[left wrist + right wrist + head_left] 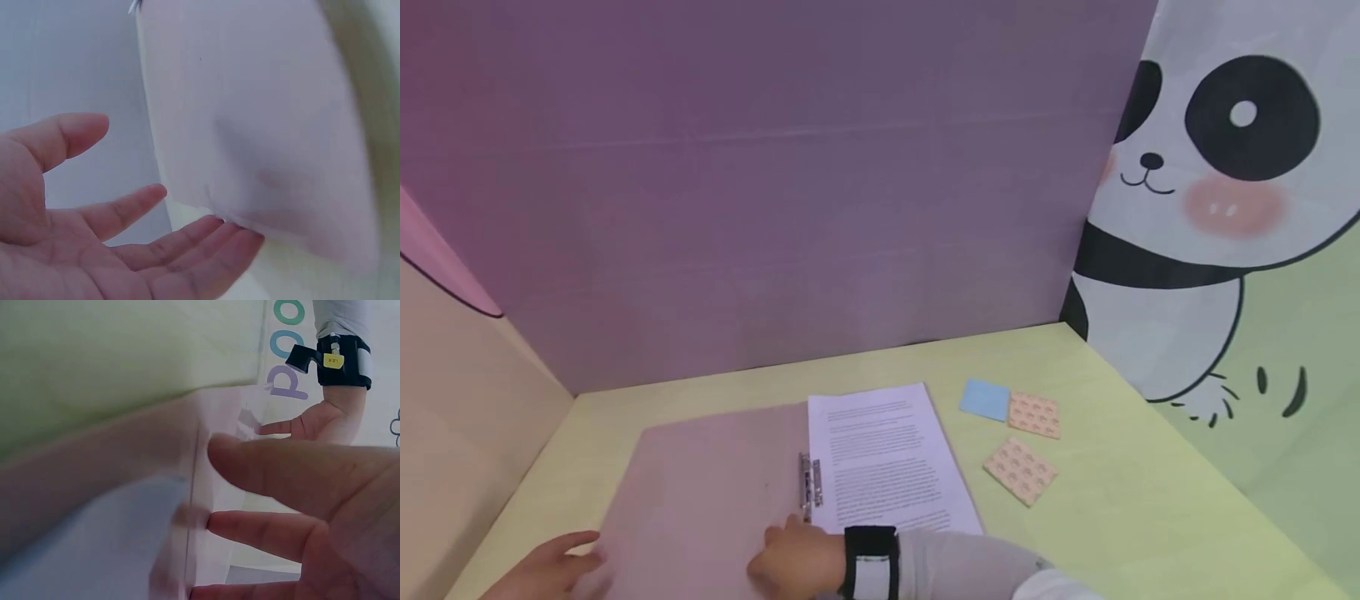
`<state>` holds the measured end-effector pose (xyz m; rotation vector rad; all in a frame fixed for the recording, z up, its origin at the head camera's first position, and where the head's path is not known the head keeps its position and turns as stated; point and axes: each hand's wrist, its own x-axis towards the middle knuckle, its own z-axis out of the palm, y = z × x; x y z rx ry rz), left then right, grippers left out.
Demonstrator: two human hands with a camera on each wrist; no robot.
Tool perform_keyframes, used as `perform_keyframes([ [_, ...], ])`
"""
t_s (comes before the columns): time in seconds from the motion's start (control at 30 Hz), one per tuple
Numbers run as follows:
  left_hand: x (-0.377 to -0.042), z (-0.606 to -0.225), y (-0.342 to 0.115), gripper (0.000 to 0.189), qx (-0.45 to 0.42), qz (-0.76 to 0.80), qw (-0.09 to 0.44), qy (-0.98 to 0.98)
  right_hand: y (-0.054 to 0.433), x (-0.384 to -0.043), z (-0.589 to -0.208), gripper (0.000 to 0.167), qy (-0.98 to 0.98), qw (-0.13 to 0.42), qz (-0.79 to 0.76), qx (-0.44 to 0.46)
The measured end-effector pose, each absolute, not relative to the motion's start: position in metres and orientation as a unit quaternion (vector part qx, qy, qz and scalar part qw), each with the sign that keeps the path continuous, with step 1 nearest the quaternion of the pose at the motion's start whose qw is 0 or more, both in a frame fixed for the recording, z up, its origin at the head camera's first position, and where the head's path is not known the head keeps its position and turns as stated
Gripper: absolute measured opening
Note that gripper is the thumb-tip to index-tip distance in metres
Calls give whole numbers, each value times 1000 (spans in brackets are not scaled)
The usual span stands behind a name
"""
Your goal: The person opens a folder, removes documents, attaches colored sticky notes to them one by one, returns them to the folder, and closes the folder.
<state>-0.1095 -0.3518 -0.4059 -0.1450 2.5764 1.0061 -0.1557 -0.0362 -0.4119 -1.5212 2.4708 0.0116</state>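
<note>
A pale pink folder (707, 492) lies spread open on the yellow table. White printed sheets (880, 450) sit on its right side, beside a metal clip (808, 483). At the folder's left edge is my left hand (553, 567). Its fingertips touch the edge of the cover (250, 94) in the left wrist view, with thumb and fingers spread. My right hand (801, 558) reaches across the sheets to the folder's middle, below the clip. In the right wrist view its thumb and fingers stretch out, fingertips against the folder's crease (195, 456). The lower sheets are hidden by my right arm.
Right of the sheets lie a blue square pad (985, 400) and two patterned orange squares (1033, 415). A purple wall (812, 208) closes the back of the table (1120, 500), and a panda-printed wall (1172, 325) stands along the right.
</note>
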Motion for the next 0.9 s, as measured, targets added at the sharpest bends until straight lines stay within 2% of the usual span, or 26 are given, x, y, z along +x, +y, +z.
perform_keyframes([
  [0.13, -110, -409, -346, 53, -41, 314, 172, 933, -39, -152, -416, 20, 853, 115, 7, -510],
  [0.37, -113, -418, -344, 57, -62, 297, 171, 937, -41, -148, -418, 16, 858, 113, 12, -502],
  [0.53, -115, -420, -339, 60, -62, 296, 173, 937, -40, -149, -418, 18, 851, 123, 5, -510],
  [0.77, -119, -408, -329, 56, -30, 232, 147, 961, -39, -149, -414, 21, 853, 127, -1, -506],
  [0.9, -123, -407, -327, 56, -25, 227, 153, 961, -36, -151, -413, 22, 851, 127, -8, -510],
])
